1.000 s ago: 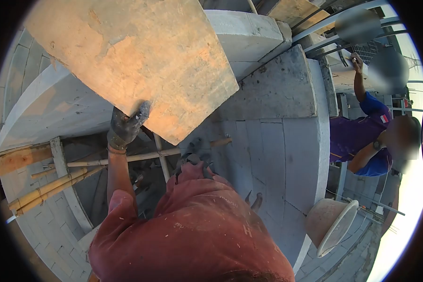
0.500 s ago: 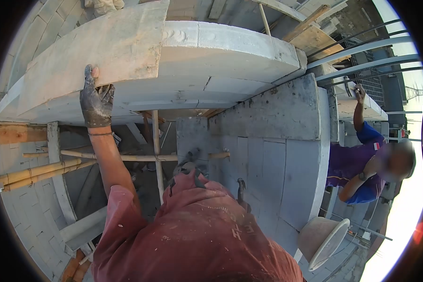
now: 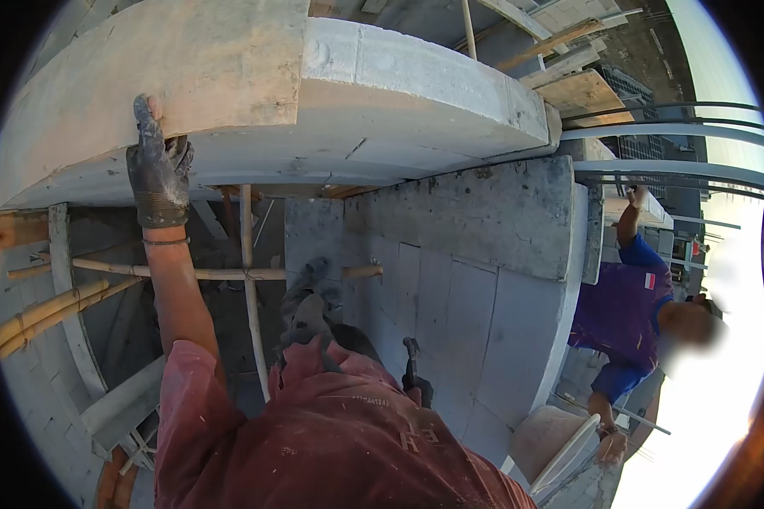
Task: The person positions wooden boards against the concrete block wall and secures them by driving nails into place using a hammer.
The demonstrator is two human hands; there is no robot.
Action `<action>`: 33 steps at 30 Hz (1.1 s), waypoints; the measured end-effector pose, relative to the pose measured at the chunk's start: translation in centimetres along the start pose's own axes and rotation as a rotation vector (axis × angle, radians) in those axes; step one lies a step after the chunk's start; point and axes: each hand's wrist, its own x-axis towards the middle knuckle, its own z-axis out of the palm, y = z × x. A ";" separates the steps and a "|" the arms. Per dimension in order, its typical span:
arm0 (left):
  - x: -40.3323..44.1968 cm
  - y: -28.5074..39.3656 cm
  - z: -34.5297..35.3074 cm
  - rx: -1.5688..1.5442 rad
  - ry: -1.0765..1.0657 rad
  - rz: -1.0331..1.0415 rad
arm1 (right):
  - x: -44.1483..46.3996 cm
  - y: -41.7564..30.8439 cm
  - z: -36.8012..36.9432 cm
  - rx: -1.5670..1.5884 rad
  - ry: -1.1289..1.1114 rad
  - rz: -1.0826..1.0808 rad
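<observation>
My left hand [image 3: 161,174], in a dark, dusty glove, grips the near edge of a plywood board [image 3: 204,68]. Its thumb lies on the board's face and the other fingers curl at the edge. The board rests on a row of pale blocks [image 3: 433,85]. Lower down, close to my red shirt, my right hand [image 3: 422,390] shows in part, also gloved. It is closed on a hammer [image 3: 411,356] whose head points up toward the block wall.
A grey concrete slab [image 3: 484,212] tops the block wall [image 3: 441,314] at right. Bamboo poles [image 3: 187,273] cross the opening below my left arm. A co-worker in a purple shirt [image 3: 620,314] stands beyond the wall, one hand by a pale bucket [image 3: 552,441]. Metal bars [image 3: 671,131] run at far right.
My view has shifted; my left hand still grips the board. The hammer shows more clearly, with my right hand now visible on it. The co-worker's hand has moved from the face to the bucket.
</observation>
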 end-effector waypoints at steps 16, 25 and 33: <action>-11.5 -35.4 -35.0 0.393 0.228 -0.774 | 18.2 3.3 11.1 0.431 -0.067 -0.007; -19.6 -50.6 -55.2 1.594 0.214 -0.771 | 37.2 -10.8 12.6 0.047 -0.081 -0.114; -14.6 -71.7 -73.7 1.279 0.615 -0.934 | 49.5 -20.6 14.6 -0.532 0.091 -0.551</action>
